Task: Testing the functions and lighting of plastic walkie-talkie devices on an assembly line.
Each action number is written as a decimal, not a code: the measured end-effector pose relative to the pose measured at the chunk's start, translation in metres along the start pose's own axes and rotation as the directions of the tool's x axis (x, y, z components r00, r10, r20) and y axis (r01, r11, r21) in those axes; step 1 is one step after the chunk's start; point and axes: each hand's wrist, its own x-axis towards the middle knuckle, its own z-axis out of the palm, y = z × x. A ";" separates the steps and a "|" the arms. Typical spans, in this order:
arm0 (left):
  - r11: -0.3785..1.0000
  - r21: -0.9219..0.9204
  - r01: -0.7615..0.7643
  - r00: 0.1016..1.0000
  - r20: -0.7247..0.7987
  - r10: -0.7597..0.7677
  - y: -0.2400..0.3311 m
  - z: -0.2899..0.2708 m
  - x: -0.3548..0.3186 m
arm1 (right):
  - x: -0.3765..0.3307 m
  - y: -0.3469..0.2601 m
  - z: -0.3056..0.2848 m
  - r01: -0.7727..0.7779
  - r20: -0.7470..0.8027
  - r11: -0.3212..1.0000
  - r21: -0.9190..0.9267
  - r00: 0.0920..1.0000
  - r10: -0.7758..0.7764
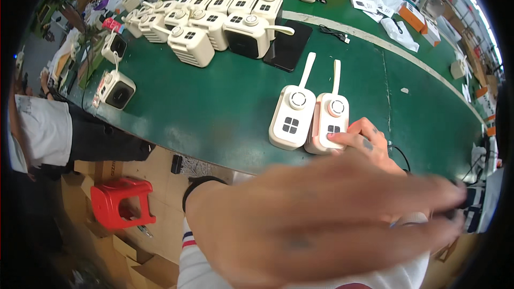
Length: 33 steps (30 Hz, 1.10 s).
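Note:
Two cream box-shaped devices, each with a round knob, a dark four-square button pad and a strap, lie side by side on the green table. My right hand [369, 142] is at the right-hand device [336, 120]. One fingertip rests on its top beside the button pad, and the other fingers curl against its near right side. The left-hand device [292, 118] stands close against it, with no hand on it. My left hand [321, 219] reaches across to the right, very near the camera. It is motion-blurred and covers part of my right arm; whether its fingertips hold anything is unclear.
Several similar cream devices [191, 45] stand in rows at the far left, beside a black flat panel [289, 45]. A coiled black cable [333, 33] and orange-and-white boxes [412, 17] lie farther back. A red stool [123, 200] and another person [48, 128] are at the left.

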 end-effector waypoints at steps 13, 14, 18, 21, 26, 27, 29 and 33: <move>0.989 0.029 -0.146 0.986 0.089 0.143 0.005 -0.013 -0.007 | 0.003 -0.010 -0.021 0.027 -0.049 0.991 -0.133 0.998 -0.033; 0.992 0.029 -0.121 0.988 0.098 0.117 0.007 -0.013 -0.008 | 0.006 -0.009 -0.021 0.011 -0.049 0.991 -0.134 0.999 -0.018; 0.999 0.036 -0.020 0.992 0.126 0.015 0.002 0.001 -0.002 | 0.014 -0.013 -0.029 -0.071 0.038 0.981 -0.181 0.996 0.079; 0.999 0.027 0.038 0.986 0.161 -0.041 0.008 0.010 -0.005 | 0.022 -0.008 -0.033 -0.118 0.133 0.982 -0.147 0.981 0.138; 0.994 0.024 0.103 0.969 0.225 -0.105 0.022 -0.018 -0.008 | 0.028 -0.002 -0.030 -0.222 0.351 0.974 -0.049 0.909 0.225; 0.993 0.020 0.117 0.964 0.237 -0.118 0.021 -0.019 -0.008 | 0.029 0.001 -0.026 -0.220 0.351 0.974 -0.048 0.910 0.223; 0.988 0.009 0.151 0.955 0.257 -0.148 0.023 -0.013 -0.009 | 0.028 0.006 -0.017 -0.206 0.338 0.978 -0.017 0.920 0.199; 0.977 -0.023 0.210 0.931 0.309 -0.192 0.016 -0.004 -0.003 | 0.022 0.016 -0.014 -0.248 0.288 0.968 -0.028 0.926 0.246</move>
